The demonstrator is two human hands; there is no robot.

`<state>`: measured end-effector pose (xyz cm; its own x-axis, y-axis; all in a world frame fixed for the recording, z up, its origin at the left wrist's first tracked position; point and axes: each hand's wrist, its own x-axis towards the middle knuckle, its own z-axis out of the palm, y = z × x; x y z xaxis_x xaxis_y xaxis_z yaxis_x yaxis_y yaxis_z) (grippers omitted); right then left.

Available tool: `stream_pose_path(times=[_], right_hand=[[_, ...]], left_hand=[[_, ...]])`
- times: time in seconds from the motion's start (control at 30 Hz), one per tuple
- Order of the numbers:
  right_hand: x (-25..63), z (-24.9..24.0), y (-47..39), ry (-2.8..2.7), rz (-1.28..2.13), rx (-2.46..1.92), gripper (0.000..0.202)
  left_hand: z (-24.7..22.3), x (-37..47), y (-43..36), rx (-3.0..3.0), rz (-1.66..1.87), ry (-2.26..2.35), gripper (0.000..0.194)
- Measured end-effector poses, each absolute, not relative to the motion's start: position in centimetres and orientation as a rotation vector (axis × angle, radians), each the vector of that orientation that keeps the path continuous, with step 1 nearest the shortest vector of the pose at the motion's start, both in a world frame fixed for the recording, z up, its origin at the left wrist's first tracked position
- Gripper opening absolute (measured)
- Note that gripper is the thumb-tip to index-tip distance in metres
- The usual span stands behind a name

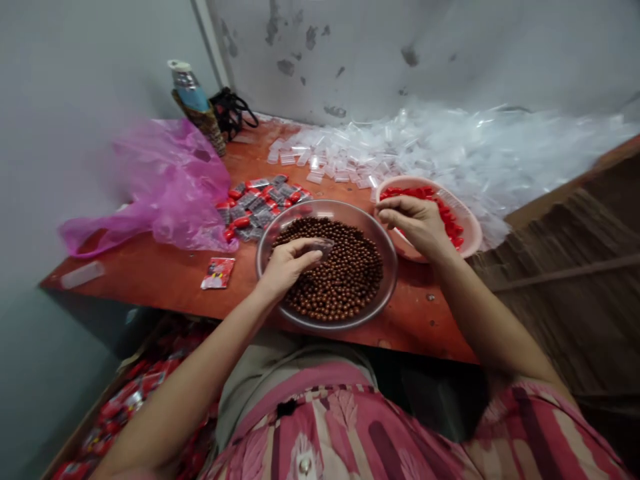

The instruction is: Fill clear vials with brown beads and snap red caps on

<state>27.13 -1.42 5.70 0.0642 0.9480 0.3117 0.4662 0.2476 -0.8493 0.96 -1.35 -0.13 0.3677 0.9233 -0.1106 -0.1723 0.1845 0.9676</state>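
My left hand pinches a small clear plastic container above a wide metal bowl. Round brown balls fill much of the bowl. Over the near-left rim of a pink basket is my right hand, thumb and fingers pressed together; whether anything is in that pinch I cannot make out. Small red plastic caps lie in the basket, partly hidden by this hand. Left of the bowl lie several filled clear containers with red caps.
A large heap of clear plastic containers spreads along the wall. Purple plastic bag, red printed packet and blue bottle are on the left of the orange tabletop. Red packets fill a box below.
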Motion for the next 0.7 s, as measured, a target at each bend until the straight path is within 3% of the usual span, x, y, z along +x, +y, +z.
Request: stream_pose_path(times=[0.17, 0.37, 0.7], right_hand=[[36.6, 5.5, 0.2, -1.494, 0.107, -1.789, 0.023], [39.4, 3.1, 2.5, -2.058, 0.029, -2.362, 0.028], [37.5, 0.4, 6.9, -2.200, 0.009, -2.504, 0.031]], left_hand=[[0.3, 1.1, -1.5, 1.135, 0.898, 0.869, 0.036], [-0.1, 0.9, -1.4, 1.151, 0.891, 0.878, 0.035], [-0.8, 0.7, -1.2, 1.177, 0.921, 0.908, 0.032]])
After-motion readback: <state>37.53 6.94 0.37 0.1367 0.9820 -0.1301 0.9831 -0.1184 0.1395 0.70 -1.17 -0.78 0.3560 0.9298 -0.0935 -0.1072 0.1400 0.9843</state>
